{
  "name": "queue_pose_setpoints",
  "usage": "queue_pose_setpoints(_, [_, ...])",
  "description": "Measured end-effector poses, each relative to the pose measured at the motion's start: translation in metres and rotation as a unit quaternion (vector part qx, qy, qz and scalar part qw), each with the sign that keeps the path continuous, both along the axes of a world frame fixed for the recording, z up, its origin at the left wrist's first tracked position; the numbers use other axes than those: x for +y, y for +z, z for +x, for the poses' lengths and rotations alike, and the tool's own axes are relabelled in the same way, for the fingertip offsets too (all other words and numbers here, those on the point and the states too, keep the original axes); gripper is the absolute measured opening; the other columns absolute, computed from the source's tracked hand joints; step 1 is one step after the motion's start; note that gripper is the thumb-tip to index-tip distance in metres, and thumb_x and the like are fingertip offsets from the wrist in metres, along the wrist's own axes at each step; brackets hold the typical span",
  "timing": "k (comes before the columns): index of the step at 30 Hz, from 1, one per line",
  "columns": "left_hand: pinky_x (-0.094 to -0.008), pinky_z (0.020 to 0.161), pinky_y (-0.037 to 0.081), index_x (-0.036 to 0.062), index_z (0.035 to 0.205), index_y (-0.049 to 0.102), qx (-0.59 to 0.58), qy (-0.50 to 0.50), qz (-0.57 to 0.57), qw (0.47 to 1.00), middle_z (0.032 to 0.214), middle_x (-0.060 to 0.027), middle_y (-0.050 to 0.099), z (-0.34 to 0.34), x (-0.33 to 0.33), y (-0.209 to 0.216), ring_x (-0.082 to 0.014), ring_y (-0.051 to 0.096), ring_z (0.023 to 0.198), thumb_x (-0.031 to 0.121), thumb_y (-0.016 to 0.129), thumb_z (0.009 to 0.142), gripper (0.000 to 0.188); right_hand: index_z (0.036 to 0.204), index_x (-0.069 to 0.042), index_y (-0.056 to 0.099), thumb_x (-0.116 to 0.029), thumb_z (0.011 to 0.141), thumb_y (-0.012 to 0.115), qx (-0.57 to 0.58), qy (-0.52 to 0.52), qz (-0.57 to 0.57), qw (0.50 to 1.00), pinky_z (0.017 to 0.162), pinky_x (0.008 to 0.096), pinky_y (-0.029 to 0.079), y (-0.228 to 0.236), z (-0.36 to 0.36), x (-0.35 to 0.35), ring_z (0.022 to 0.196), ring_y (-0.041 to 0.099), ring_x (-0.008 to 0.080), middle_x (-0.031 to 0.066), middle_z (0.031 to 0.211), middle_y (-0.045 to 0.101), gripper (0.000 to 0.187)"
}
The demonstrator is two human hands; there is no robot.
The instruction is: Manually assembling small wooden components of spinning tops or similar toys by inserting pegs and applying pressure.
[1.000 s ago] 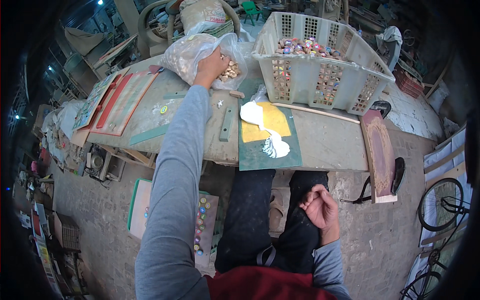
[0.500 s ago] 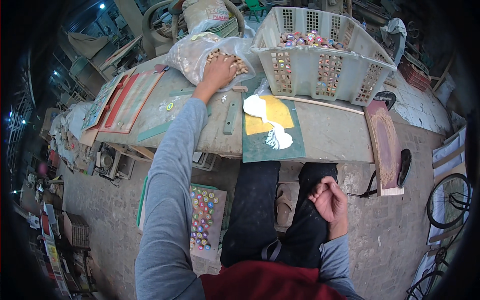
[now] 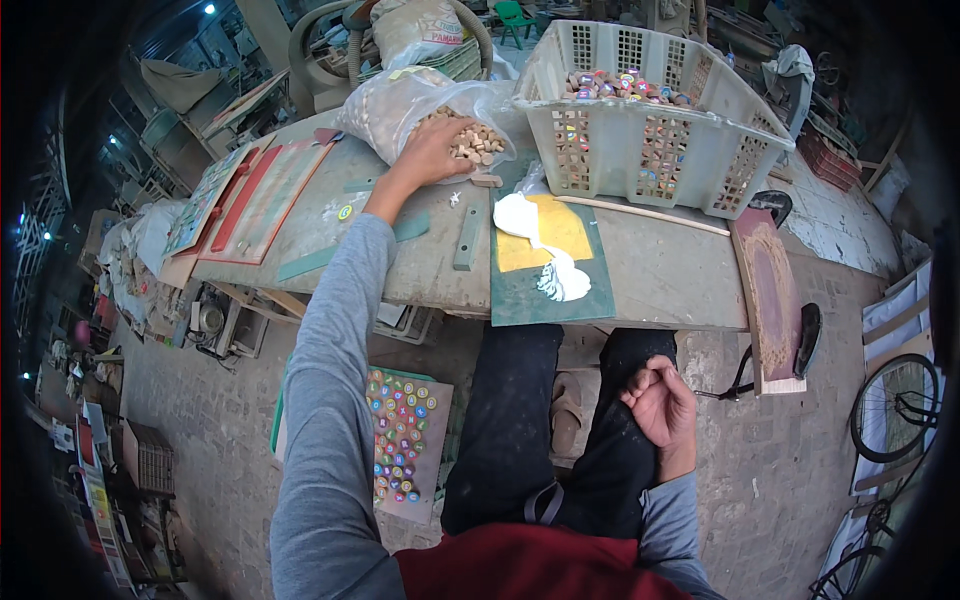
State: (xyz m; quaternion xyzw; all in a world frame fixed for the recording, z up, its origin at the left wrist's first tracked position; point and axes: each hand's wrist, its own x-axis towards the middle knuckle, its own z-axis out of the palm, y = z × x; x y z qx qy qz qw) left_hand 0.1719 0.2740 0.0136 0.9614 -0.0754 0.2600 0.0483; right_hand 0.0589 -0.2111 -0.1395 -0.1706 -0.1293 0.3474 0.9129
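My left hand reaches to the mouth of a clear plastic bag on the far side of the bench. Its fingers and thumb are spread at the near edge of a heap of small wooden pieces, which show between them. I see no piece lifted. My right hand rests on my right thigh, palm up, with the fingers curled in and nothing visible in them. Nearer me on the bench lies a dark green board with a yellow sheet and white paste on it.
A pale plastic crate of coloured pieces stands at the back right. In front of it lies a thin wooden stick. A green wooden strip sits left of the board. Below, a panel of round lettered discs lies beside my left leg.
My left hand has drawn slightly nearer and left, off the top of the wooden pieces, and more of the heap shows. My right hand stays on the thigh. The view has shifted slightly.
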Motion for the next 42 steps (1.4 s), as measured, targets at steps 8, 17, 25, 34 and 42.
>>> queue_pose_setpoints(8, [-0.0405, 0.095, 0.044, 0.0082, 0.102, 0.071, -0.037, 0.008, 0.107, 0.994, 0.108, -0.009, 0.065, -0.006, -0.007, -0.002, -0.0287, 0.056, 0.109, 0.016, 0.067, 0.078, 0.025, 0.116, -0.001, 0.058, -0.02, 0.099, 0.048, -0.007, -0.004, -0.002, 1.0, 0.086, 0.0422, 0.048, 0.001, 0.0, 0.0, 0.089, 0.06, 0.0262, 0.0154, 0.092, 0.063, 0.027])
queue_pose_setpoints(17, [-0.041, 0.084, 0.049, 0.0055, 0.098, 0.069, -0.107, -0.007, 0.1, 0.989, 0.093, -0.0095, 0.061, -0.013, -0.009, -0.005, -0.0289, 0.059, 0.097, 0.009, 0.068, 0.077, 0.022, 0.117, -0.001, 0.058, -0.02, 0.099, 0.048, -0.002, -0.002, 0.004, 1.0, 0.086, 0.0431, 0.048, 0.002, 0.0, 0.001, 0.089, 0.06, 0.0266, 0.016, 0.092, 0.063, 0.027])
queue_pose_setpoints(25, [-0.0275, 0.076, 0.052, -0.0021, 0.105, 0.062, -0.213, -0.03, -0.265, 0.94, 0.1, -0.011, 0.061, -0.067, -0.078, 0.018, -0.0154, 0.063, 0.088, 0.0, 0.067, 0.082, 0.023, 0.111, 0.001, 0.059, -0.02, 0.095, 0.056, -0.016, -0.022, -0.053, 0.998, 0.087, 0.0416, 0.048, 0.009, -0.004, 0.005, 0.089, 0.06, 0.0248, 0.0146, 0.091, 0.064, 0.026])
queue_pose_setpoints(34, [-0.0249, 0.082, 0.05, -0.0057, 0.106, 0.06, -0.15, -0.085, -0.584, 0.793, 0.097, -0.0094, 0.066, -0.113, -0.132, -0.036, -0.014, 0.065, 0.092, 0.002, 0.061, 0.093, 0.015, 0.094, -0.001, 0.06, -0.016, 0.093, 0.059, -0.426, -0.143, -0.284, 0.847, 0.067, 0.0305, 0.047, 0.18, 0.03, -0.02, 0.071, 0.058, 0.0171, 0.0094, 0.077, 0.06, 0.015])
queue_pose_setpoints(42, [-0.0271, 0.087, 0.049, -0.0065, 0.114, 0.06, -0.154, -0.097, -0.657, 0.732, 0.1, -0.0121, 0.068, -0.118, -0.142, -0.046, -0.0169, 0.066, 0.095, 0.004, 0.059, 0.094, 0.023, 0.099, 0.005, 0.063, -0.021, 0.097, 0.056, -0.732, -0.237, -0.494, 0.406, 0.073, 0.0306, 0.05, 0.331, 0.174, 0.047, 0.076, 0.062, 0.0146, 0.0076, 0.081, 0.064, 0.027])
